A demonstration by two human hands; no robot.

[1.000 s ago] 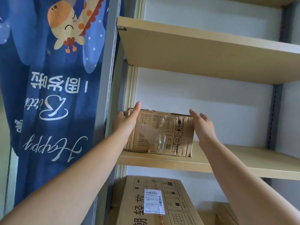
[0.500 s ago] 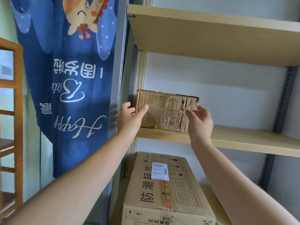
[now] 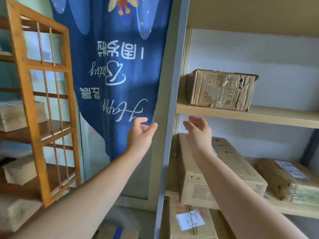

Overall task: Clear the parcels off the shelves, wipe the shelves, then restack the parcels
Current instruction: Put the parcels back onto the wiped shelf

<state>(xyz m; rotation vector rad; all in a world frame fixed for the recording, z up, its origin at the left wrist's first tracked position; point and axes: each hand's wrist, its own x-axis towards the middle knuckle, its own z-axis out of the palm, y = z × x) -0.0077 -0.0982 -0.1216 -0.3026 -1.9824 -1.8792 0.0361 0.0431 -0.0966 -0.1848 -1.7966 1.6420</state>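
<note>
A small taped cardboard parcel (image 3: 222, 90) sits at the left end of the middle shelf (image 3: 279, 116). Both hands are below it and hold nothing. My left hand (image 3: 140, 133) hangs in front of the blue curtain, left of the grey shelf post, fingers loosely curled. My right hand (image 3: 198, 130) is just under the shelf edge, fingers relaxed. On the shelf below lie a long cardboard box (image 3: 229, 169) and a flatter taped parcel (image 3: 286, 176). Another labelled box (image 3: 188, 221) lies lower still.
A grey upright post (image 3: 170, 107) stands between my hands. A blue printed curtain (image 3: 112, 66) hangs to the left. Further left is a wooden lattice rack (image 3: 43, 107) holding several parcels (image 3: 15, 116). A small box (image 3: 119, 232) is on the floor.
Both hands let go of the small parcel and dropped below the shelf edge. The parcel stays on the middle shelf. The view has swung left and down.
</note>
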